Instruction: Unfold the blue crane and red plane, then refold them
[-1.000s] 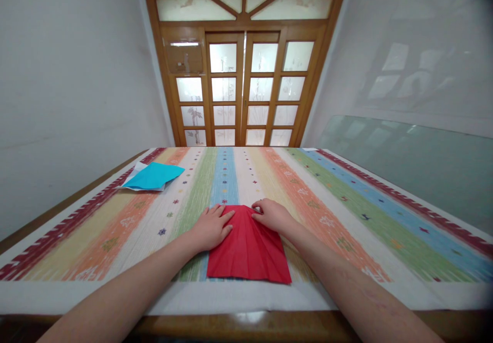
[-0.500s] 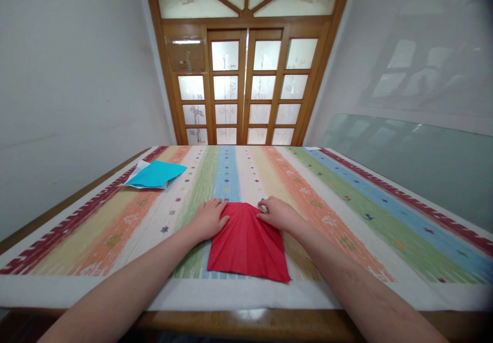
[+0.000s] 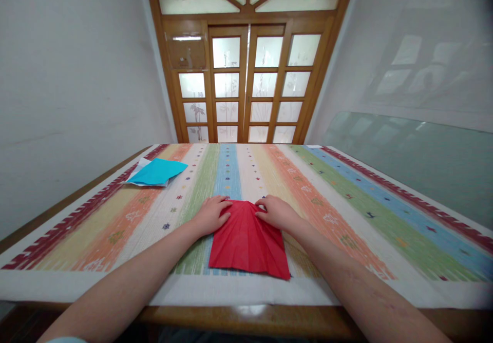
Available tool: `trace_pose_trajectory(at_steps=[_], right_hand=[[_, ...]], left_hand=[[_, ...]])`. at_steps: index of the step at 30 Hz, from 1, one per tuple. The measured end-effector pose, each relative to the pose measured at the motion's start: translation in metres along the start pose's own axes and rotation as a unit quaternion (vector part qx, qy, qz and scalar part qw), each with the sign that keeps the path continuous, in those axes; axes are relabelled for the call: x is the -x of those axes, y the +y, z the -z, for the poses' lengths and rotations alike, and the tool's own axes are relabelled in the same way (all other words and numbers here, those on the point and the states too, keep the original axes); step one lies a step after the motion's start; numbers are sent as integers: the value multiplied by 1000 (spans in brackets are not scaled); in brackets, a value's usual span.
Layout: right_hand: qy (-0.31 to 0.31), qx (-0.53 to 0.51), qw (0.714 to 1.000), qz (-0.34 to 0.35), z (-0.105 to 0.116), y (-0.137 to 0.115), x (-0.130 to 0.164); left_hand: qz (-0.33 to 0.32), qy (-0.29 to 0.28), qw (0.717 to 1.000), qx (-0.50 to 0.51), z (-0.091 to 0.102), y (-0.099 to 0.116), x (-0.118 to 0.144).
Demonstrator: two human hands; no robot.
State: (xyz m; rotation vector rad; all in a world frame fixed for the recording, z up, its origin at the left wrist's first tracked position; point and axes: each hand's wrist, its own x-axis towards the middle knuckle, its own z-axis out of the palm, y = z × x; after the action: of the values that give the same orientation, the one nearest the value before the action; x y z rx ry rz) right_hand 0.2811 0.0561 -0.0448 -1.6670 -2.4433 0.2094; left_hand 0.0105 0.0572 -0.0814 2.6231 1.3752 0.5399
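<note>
A creased red paper (image 3: 248, 243) lies flat on the striped tablecloth (image 3: 346, 220), near the table's front edge. My left hand (image 3: 210, 215) rests on the paper's far left corner with the fingers pressing down. My right hand (image 3: 278, 212) presses on the far right corner, its fingertips curled at the paper's top edge. The far edge of the paper is narrowed between the two hands, so the sheet fans out toward me.
A blue paper (image 3: 157, 171) lies on white sheets at the table's far left. A wooden glazed door (image 3: 246, 86) stands behind the table. White walls close in on both sides. A glass pane (image 3: 416, 163) leans at the right.
Both hands have drawn slightly closer together along the paper's far edge, pinching it narrower. The view has tilted a little.
</note>
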Motion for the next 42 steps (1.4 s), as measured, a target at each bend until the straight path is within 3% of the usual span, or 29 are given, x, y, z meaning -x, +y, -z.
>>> trace_pose_trajectory(at_steps=[8,15,23,28,32,35,39,42], right_hand=[[12,-48,999,23,-6,-1,-1],[16,-132,990,53,-3,-10,3],[-19,-295,954,53,-8,-24,-2],[-68,-392,917,39,-7,-33,0],[-145,-464,874,8,2,-35,7],[-186,-480,857,-17,10,-34,11],[-216,-516,827,-46,14,-31,12],[-202,-533,822,-19,10,-30,9]], left_hand=[[20,38,998,41,1,0,-4],[20,39,998,38,6,12,1],[-4,9,999,-41,17,30,3],[8,-1,992,125,14,24,2],[4,-11,957,290,15,19,0],[16,-37,923,383,16,19,-1],[24,-60,890,451,15,20,-1],[32,-68,878,473,15,20,-1]])
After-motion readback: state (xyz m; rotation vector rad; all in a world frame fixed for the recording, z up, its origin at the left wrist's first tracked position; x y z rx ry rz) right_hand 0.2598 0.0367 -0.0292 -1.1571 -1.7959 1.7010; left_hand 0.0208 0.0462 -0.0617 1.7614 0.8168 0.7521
